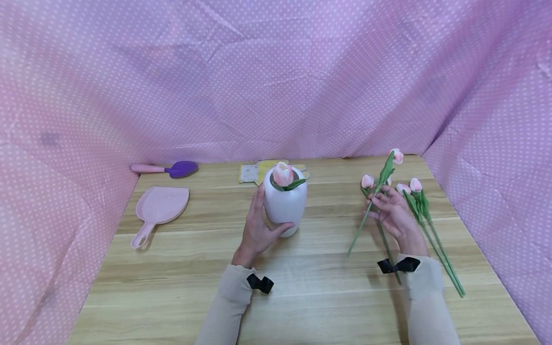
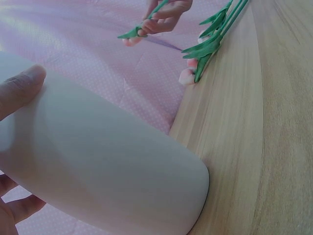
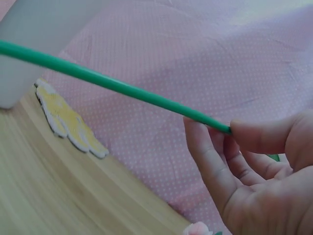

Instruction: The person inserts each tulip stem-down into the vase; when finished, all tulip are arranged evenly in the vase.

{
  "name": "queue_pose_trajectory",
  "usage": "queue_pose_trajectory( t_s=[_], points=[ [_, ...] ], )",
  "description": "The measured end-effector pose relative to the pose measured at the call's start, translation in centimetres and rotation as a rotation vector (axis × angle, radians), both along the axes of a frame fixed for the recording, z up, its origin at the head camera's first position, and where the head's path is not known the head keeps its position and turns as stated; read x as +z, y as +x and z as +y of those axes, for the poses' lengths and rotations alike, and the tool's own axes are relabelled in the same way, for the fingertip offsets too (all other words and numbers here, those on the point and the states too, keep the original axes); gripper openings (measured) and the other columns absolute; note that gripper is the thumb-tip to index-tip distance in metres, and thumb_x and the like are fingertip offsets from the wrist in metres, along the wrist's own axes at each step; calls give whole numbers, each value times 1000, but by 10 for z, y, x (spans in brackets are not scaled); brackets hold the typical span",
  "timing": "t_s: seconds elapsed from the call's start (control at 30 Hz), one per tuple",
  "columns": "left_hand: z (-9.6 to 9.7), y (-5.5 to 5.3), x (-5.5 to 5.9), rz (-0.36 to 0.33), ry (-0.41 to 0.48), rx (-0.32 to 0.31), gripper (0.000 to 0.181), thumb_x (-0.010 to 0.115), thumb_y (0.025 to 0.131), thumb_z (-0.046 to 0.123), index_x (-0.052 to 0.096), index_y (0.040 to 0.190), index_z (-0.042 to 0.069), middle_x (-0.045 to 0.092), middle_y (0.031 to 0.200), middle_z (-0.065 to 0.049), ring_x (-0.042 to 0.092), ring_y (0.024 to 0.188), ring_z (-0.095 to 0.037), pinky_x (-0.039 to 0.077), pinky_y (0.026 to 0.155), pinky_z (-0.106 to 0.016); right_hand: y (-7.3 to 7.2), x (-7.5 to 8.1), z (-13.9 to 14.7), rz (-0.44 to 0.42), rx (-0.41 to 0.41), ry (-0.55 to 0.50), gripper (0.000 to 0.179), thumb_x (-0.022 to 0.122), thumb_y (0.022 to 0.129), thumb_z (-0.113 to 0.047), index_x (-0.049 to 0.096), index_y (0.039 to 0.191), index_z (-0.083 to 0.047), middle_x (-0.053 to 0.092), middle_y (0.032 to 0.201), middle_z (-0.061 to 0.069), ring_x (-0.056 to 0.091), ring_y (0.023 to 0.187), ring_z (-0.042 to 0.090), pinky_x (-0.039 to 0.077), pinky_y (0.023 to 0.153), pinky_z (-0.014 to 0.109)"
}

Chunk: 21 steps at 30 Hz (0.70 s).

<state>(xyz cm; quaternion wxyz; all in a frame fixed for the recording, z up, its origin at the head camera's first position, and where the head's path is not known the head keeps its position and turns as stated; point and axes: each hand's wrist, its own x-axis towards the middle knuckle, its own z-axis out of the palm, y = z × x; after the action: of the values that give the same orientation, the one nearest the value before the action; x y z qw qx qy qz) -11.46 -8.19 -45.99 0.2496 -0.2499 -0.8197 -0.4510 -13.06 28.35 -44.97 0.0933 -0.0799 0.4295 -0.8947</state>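
1. While your left hand [image 1: 264,231] wraps the smooth, white, rounded vase [image 1: 285,206] at the middle of the pale wooden table [image 1: 319,302], a slackened grip could let it tip; the views leave unclear whether its base sits flat.
2. Your right hand [image 1: 398,218] has a narrow grip, thumb against fingertips, on the thin green stem of a pink-and-white tulip [image 1: 385,171]; so light a pinch could let the long stem twist.
3. A low sweep of your beige right sleeve [image 1: 427,282] could drag the pink-headed, green-stemmed tulips [image 1: 416,185] lying beside it.
4. Pose: your left thumb crosses the vase's front, below its pink-and-white bloom [image 1: 283,174]. Your right hand hangs well apart, the held flower's head slanting up and away, its stem end down and leftward.
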Motion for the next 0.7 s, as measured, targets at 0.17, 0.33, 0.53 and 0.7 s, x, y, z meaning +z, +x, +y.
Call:
queue_pose_trajectory(
  t_s=[0.17, 0.33, 0.53, 0.7],
  points=[
    [1, 0, 0, -4, 0, -1, 127, 94, 66, 16, 10, 160, 15, 34, 155, -27, 43, 139, -47, 44, 110, -63, -2, 4, -3, -11, -43, -109, 34, 34, 100, 16, 56, 114, -6, 68, 98, 11, 71, 89, 21, 65, 76, 37],
    [1, 0, 1, -24, 6, -1, 127, 94, 65, 15, 10, 160, 15, 34, 156, -26, 43, 139, -46, 43, 111, -63, -2, 6, -5, -15, -86, -160, 34, 33, 100, 15, 56, 115, -5, 68, 98, 11, 70, 89, 21, 65, 77, 39],
    [1, 0, 1, -35, 2, 2, 127, 94, 64, 15, 10, 160, 16, 34, 156, -25, 43, 139, -46, 43, 111, -63, -1, 7, -9, -33, -165, -222, 32, 38, 99, 15, 62, 109, -3, 69, 95, 11, 71, 90, 22, 65, 78, 40],
    [1, 1, 1, -30, -1, 4, 129, 94, 64, 15, 8, 160, 17, 33, 156, -27, 43, 140, -47, 43, 111, -63, -2, 7, -13, -52, -259, -289, 29, 40, 98, 16, 63, 101, -1, 72, 95, 10, 72, 89, 24, 65, 76, 41]
  ],
)
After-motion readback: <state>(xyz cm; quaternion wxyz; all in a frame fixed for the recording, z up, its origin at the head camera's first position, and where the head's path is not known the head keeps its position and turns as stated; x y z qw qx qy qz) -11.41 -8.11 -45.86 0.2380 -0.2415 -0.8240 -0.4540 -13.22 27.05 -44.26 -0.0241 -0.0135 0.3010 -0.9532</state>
